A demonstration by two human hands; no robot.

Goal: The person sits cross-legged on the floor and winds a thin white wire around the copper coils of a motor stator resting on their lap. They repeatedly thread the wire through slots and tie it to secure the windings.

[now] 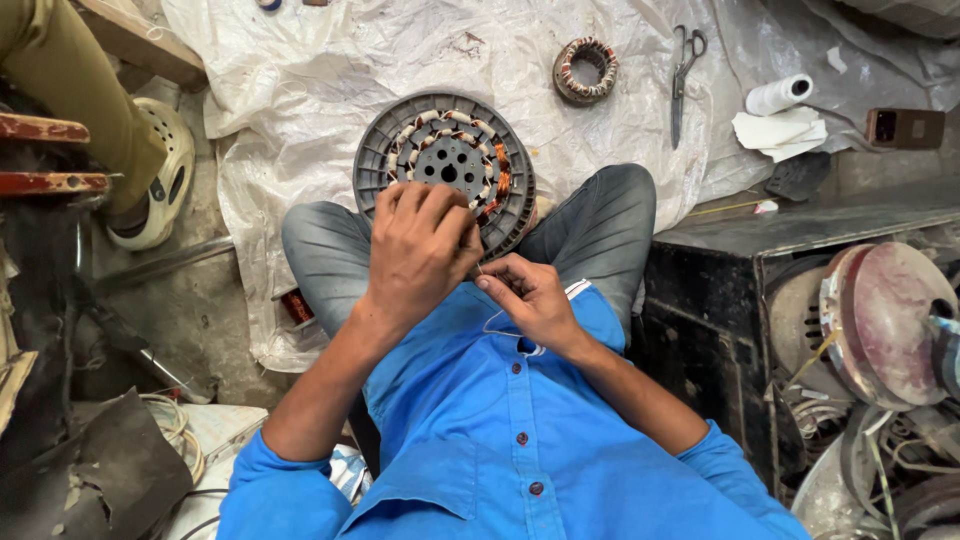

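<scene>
Two hands work a grey round motor stator [447, 160] resting on the lap at 12 o'clock: left hand [420, 250] grips its near rim, right hand [525, 295] pinches thin wire [483, 268]. Winding appears underway; threading likely needs steady tension.

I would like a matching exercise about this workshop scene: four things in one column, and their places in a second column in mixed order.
Things:
1. scissors
2. small wound ring
3. large round stator
4. paper roll

Places:
A. resting on the person's lap, under the left hand
B. on the white sheet, left of the scissors
C. at the right, above a stack of white paper pieces
D. lying on the sheet between the ring and the roll

Pairs: 1-D, 2-B, 3-A, 4-C
</scene>
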